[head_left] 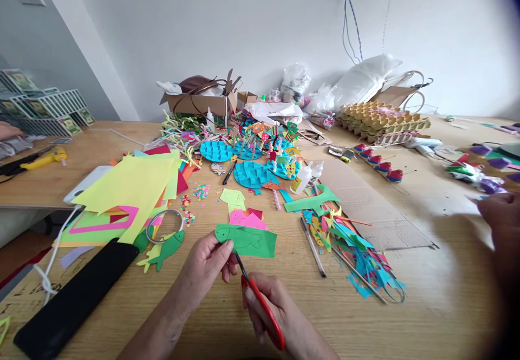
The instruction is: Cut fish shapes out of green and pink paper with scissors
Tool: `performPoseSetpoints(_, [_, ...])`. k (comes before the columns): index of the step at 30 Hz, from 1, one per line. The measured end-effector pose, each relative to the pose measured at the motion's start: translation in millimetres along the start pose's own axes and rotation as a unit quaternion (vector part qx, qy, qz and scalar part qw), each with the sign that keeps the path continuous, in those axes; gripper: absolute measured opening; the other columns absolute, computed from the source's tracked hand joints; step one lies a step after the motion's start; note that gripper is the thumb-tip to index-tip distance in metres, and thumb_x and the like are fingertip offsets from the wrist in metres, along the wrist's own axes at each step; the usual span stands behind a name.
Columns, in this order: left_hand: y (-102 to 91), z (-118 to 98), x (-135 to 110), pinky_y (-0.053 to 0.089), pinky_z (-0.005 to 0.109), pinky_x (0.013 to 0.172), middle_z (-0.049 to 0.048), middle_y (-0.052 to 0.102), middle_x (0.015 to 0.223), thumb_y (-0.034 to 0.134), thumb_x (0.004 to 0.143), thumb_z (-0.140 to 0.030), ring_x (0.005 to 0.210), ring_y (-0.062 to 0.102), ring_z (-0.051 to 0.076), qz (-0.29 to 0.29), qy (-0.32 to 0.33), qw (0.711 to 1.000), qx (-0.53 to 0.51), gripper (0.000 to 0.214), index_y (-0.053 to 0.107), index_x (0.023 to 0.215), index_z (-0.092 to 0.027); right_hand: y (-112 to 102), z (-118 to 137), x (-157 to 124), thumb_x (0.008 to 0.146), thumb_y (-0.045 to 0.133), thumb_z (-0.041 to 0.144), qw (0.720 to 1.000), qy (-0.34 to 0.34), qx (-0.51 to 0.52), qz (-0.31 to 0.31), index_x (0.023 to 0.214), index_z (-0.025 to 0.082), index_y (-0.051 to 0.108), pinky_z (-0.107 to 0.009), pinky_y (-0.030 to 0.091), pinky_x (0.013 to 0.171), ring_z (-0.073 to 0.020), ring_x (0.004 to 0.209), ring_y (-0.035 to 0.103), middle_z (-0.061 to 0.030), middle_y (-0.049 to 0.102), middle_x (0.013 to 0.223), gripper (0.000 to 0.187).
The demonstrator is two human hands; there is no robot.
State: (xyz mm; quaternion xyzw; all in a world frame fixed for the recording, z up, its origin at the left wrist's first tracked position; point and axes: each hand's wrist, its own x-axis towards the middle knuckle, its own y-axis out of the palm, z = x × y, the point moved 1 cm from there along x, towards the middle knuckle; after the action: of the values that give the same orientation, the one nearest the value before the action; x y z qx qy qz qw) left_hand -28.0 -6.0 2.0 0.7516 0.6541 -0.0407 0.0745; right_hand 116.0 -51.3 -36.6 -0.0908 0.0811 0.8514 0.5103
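Note:
Pinched in my left hand [217, 260] is a strip of green paper [260, 242] with a fish outline drawn on it. My right hand [266, 300] is closed around the red handles of a pair of scissors [266, 308]. The scissors' dark blades point up at the lower edge of the green strip, close to my left fingertips; their tips are partly hidden. Just beyond the strip lie a pink paper piece [247, 218] and a pale yellow-green paper piece [233, 197] with drawn lines. Cut-out green and yellow paper fish [168, 249] rest to the left.
Yellow paper sheets [122, 187] and a long black object [77, 300] lie left. On the right are blue paper scraps [368, 265], a pen [312, 247], cardboard [361, 203] and glue bottles [301, 178]. Blue paper discs [252, 175] stand behind. Another person's hand [499, 214] shows at far right.

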Motion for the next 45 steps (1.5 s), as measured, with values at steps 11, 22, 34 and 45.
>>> performPoseSetpoints(11, [0.2, 1.4, 0.0, 0.042, 0.02, 0.037, 0.0001, 0.059, 0.05, 0.061, 0.071, -0.035, 0.044, 0.055, 0.012, 0.002, -0.013, 1.0, -0.014, 0.023, 0.056, 0.06, -0.015, -1.0, -2.2, -0.7, 0.084, 0.039, 0.061, 1.0, 0.001, 0.016, 0.006, 0.063, 0.019, 0.042, -0.016, 0.028, 0.034, -0.0057, 0.034, 0.036, 0.0077, 0.039, 0.044, 0.047])
performPoseSetpoints(22, [1.4, 1.0, 0.1, 0.041, 0.019, 0.037, 0.0001, 0.059, 0.051, 0.059, 0.072, -0.034, 0.044, 0.054, 0.011, 0.021, -0.03, 0.999, -0.024, 0.023, 0.056, 0.06, -0.014, -1.0, 0.3, -2.7, 0.083, 0.04, 0.06, 1.0, 0.005, 0.026, 0.007, 0.062, 0.019, 0.041, -0.015, 0.028, 0.034, -0.0051, 0.033, 0.034, 0.0083, 0.036, 0.042, 0.047])
performPoseSetpoints(34, [0.7, 4.4, 1.0, 0.041, 0.017, 0.037, 0.0001, 0.06, 0.053, 0.059, 0.073, -0.034, 0.046, 0.056, 0.011, 0.041, -0.039, 0.998, -0.037, 0.023, 0.057, 0.061, -0.014, -4.3, -1.1, -6.0, 0.083, 0.04, 0.061, 0.999, -0.006, 0.029, 0.019, 0.059, 0.019, 0.038, -0.014, 0.027, 0.032, -0.0045, 0.033, 0.033, 0.008, 0.035, 0.043, 0.049])
performPoseSetpoints(45, [2.1, 2.8, 1.4, 0.041, 0.017, 0.037, 0.0, 0.06, 0.05, 0.059, 0.073, -0.033, 0.044, 0.056, 0.01, 0.043, -0.04, 0.998, -0.03, 0.022, 0.056, 0.061, -0.014, -7.4, -4.5, -6.2, 0.087, 0.038, 0.056, 0.998, -0.038, -0.038, 0.012, 0.06, 0.019, 0.036, -0.014, 0.028, 0.033, -0.0047, 0.033, 0.033, 0.0076, 0.033, 0.045, 0.046])
